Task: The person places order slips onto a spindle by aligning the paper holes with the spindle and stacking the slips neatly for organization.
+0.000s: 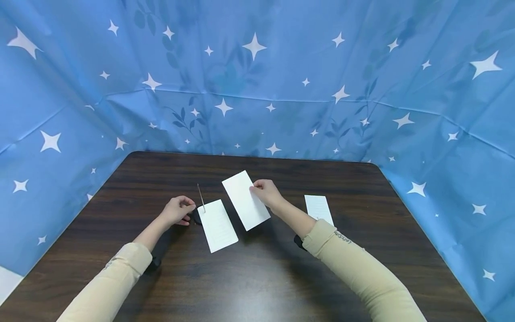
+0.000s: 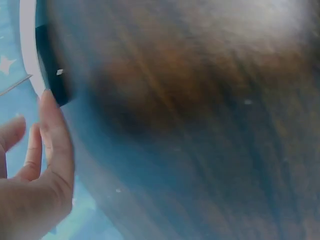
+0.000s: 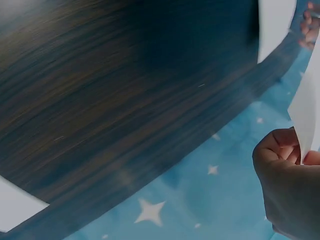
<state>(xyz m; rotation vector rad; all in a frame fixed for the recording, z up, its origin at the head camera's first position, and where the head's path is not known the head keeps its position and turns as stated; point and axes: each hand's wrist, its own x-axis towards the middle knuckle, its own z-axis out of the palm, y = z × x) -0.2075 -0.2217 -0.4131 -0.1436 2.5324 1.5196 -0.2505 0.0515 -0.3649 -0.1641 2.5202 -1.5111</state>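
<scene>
A thin metal spike (image 1: 200, 197) stands up from a dark round base (image 1: 196, 216), like a bill spike. One lined paper sheet (image 1: 218, 227) lies over that base, the spike passing through its upper left corner. My left hand (image 1: 179, 211) is just left of the base, thumb apart from the fingers and a fingertip (image 2: 46, 98) right at the base's edge. Raised to the right of the spike, a blank-looking white sheet (image 1: 246, 200) is pinched at its right edge between the thumb and fingers of my right hand (image 1: 265, 192).
Another lined sheet (image 1: 318, 208) lies farther right on the dark wooden table (image 1: 249, 286), partly behind my right forearm. A blue curtain (image 1: 281, 116) with white stars hangs around the table's back and sides.
</scene>
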